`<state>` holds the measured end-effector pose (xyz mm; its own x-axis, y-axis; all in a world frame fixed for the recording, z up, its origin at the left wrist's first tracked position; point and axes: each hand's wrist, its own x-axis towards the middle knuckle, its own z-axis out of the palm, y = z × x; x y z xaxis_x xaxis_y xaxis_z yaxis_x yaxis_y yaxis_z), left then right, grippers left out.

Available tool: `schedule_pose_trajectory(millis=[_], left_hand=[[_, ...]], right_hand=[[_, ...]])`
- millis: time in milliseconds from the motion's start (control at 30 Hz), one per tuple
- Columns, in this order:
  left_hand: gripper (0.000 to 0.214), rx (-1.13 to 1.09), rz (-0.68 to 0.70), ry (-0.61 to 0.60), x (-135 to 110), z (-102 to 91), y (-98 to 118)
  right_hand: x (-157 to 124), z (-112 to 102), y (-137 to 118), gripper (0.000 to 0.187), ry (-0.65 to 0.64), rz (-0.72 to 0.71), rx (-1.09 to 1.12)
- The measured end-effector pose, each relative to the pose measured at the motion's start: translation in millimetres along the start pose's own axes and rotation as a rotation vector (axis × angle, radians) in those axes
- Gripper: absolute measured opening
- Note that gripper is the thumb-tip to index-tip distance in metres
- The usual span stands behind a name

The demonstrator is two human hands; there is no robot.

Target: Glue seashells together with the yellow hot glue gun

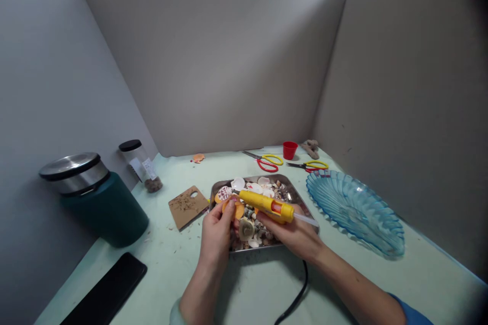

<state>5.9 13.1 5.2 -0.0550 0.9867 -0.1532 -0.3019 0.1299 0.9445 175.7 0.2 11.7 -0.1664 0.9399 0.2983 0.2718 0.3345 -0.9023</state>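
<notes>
My right hand (292, 236) grips a yellow hot glue gun (267, 205), its nozzle pointing left and a clear glue stick poking out at the back. My left hand (217, 231) pinches an orange shell (233, 208) right at the nozzle tip. Both hands hover over a metal tray (303, 203) filled with several shells and pebbles. A black cord (297, 297) runs from the gun toward me.
A blue glass dish (354, 210) lies to the right. Two pairs of scissors (269, 161) and a red cup (290, 150) sit at the back. Left stand a green lidded canister (95, 198), a small jar (143, 165), a cardboard piece (187, 206) and a black phone (109, 289).
</notes>
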Motion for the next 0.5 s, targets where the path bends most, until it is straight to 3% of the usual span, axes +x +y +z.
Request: schedule_pose_trajectory(millis=[500], left_hand=[[0.057, 0.064, 0.023, 0.001, -1.3, -0.5, 0.7]], right_hand=[[-0.8, 2.2, 4.0, 0.012, -0.004, -0.007, -0.036]])
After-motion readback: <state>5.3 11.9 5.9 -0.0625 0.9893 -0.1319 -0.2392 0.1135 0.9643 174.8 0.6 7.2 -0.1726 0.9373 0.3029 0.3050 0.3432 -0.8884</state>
